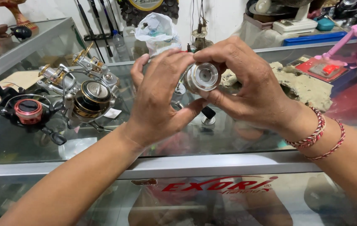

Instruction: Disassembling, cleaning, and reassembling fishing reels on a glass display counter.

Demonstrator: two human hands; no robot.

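Observation:
Both my hands are raised over a glass display counter (pixel 228 161). My right hand (pixel 245 83) grips a round silver metal spool (pixel 203 77) between thumb and fingers, its open face turned toward me. My left hand (pixel 159 94) curls against the spool's left side, fingertips touching its rim. Red and white cord bracelets (pixel 318 134) circle my right wrist. Beneath the hands a small black and silver part (pixel 207 116) stands on the glass, partly hidden.
On the glass at left lie a black reel with a red spool (pixel 28 111) and a silver and gold reel (pixel 90 98). Behind are a white plastic bag (pixel 157 31), a crumpled dirty cloth (pixel 299 86), a pink stand (pixel 354 42) and cluttered shelves.

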